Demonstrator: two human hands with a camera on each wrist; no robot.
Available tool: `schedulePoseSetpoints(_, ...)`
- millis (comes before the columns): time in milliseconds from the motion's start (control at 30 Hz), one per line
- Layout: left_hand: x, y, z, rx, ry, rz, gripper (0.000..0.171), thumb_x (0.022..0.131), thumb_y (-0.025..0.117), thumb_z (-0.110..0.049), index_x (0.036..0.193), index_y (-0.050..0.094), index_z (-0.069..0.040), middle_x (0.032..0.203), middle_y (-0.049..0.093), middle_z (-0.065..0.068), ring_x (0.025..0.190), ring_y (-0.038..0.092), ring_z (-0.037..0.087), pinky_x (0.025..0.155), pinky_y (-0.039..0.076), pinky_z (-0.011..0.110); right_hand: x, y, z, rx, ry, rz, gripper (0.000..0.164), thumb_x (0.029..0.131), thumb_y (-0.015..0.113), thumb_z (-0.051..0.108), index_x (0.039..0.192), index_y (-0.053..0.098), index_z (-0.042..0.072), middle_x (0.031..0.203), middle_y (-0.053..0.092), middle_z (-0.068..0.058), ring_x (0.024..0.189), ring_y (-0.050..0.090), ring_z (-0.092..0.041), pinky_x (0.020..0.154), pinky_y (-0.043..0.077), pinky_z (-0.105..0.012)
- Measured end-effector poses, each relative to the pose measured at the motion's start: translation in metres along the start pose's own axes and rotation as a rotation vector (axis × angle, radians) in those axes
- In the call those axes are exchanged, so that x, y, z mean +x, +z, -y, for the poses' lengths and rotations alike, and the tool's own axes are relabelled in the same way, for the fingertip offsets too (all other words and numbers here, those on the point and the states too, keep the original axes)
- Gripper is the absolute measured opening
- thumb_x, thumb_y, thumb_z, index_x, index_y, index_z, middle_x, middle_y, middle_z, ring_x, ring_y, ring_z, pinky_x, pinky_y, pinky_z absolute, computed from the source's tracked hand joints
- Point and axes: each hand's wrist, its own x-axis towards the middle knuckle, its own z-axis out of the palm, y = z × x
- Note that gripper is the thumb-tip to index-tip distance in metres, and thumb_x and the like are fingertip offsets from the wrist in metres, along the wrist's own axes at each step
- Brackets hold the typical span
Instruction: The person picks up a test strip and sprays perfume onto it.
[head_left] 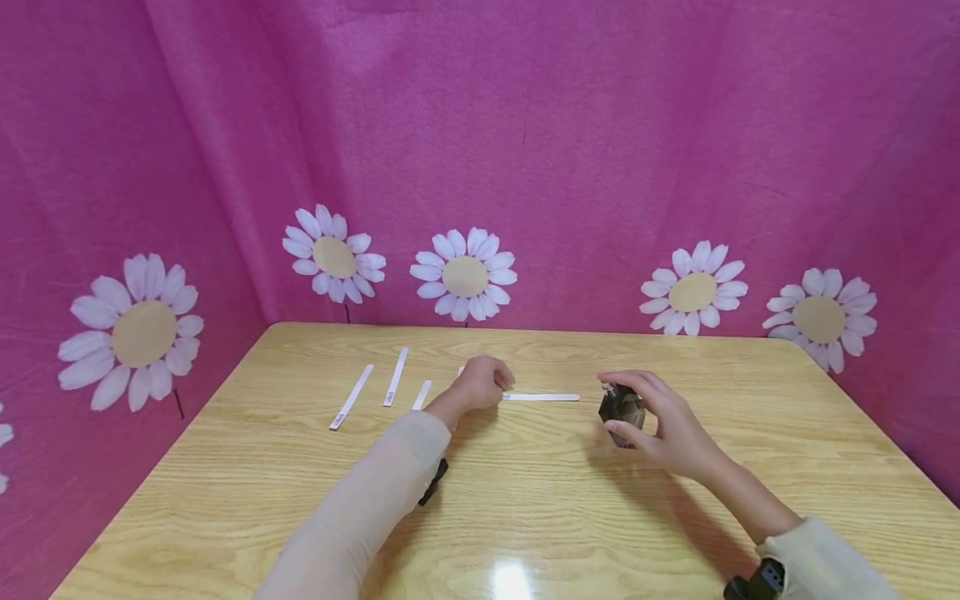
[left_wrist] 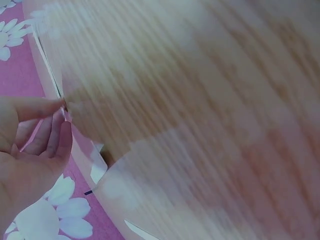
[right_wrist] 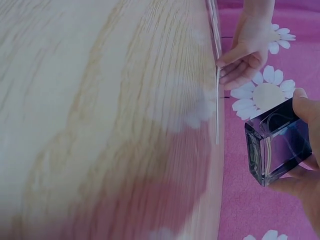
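A white paper strip [head_left: 540, 397] with small print at one end lies crosswise at mid-table. The left hand [head_left: 480, 383] pinches its printed end between thumb and fingertips; the same strip [left_wrist: 45, 57] runs away from those fingers in the left wrist view. To the right, the right hand [head_left: 671, 429] grips a dark, faceted glass bottle [head_left: 621, 417], thumb on one side and fingers on the other. Held up off the tabletop, the bottle [right_wrist: 275, 142] looks like a perfume bottle, see-through and angular, in the right wrist view.
Left of the left arm lie more white strips: one [head_left: 351, 398] farthest left, another [head_left: 395, 377] farther back, and one [head_left: 422, 395] near the wrist. A further strip is mostly hidden behind the left hand. A pink flowered curtain [head_left: 570, 167] surrounds the wooden table [head_left: 525, 483].
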Motion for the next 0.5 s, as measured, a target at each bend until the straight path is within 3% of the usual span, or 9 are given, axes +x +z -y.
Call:
schedulePoseSetpoints(200, 0.0061, 0.0036, -0.002, 0.031, 0.04, 0.023, 0.021, 0.074, 0.068, 0.01, 0.093, 0.07, 0.0, 0.091, 0.072, 0.013, 0.084, 0.064, 0.017, 0.071, 0.05, 0.015, -0.0012, -0.0032, -0.0004, -0.009, 0.001, 0.005, 0.065, 0.073, 0.08, 0.001, 0.132, 0.055, 0.012, 0.124, 0.059, -0.004, 0.117, 0.047, 0.003, 0.079, 0.06, -0.039)
schedulePoseSetpoints(500, 0.0047, 0.0052, -0.0093, 0.061, 0.046, 0.048, 0.027, 0.072, 0.063, 0.015, 0.093, 0.071, 0.001, 0.084, 0.069, 0.012, 0.073, 0.054, 0.011, 0.063, 0.042, 0.014, -0.0038, -0.0074, 0.0011, -0.004, 0.02, 0.0, 0.064, 0.073, 0.08, 0.0, 0.131, 0.055, 0.011, 0.123, 0.059, -0.006, 0.116, 0.045, 0.007, 0.073, 0.059, -0.04)
